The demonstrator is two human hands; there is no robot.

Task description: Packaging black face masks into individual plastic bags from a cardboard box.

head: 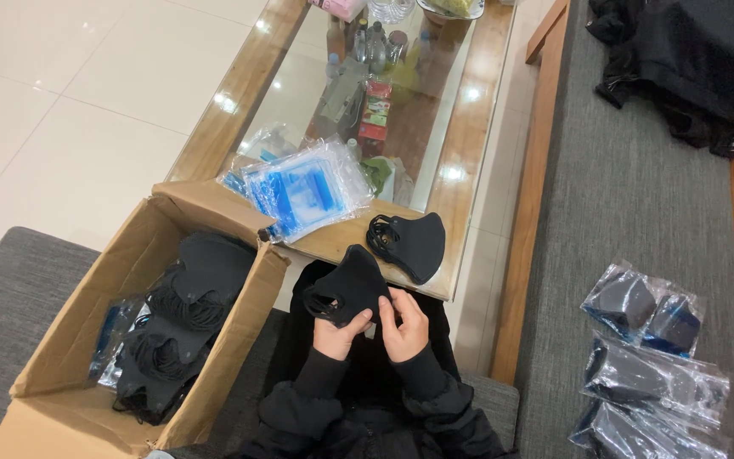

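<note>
Head view, L to R. Open cardboard box (70,357) on grey cushion: a heap of loose black masks w/ ear loops (count unclear). Table (469,127): a stack of clear-and-blue plastic bags (303,191), 1 loose black mask (409,242) near its edge. Centre: left hand (337,333) and right hand (403,327), fingers of both closed on 1 folded black mask (350,285), held above the lap. Sofa, R: 4 bagged masks (652,365) in clear packets.
</note>
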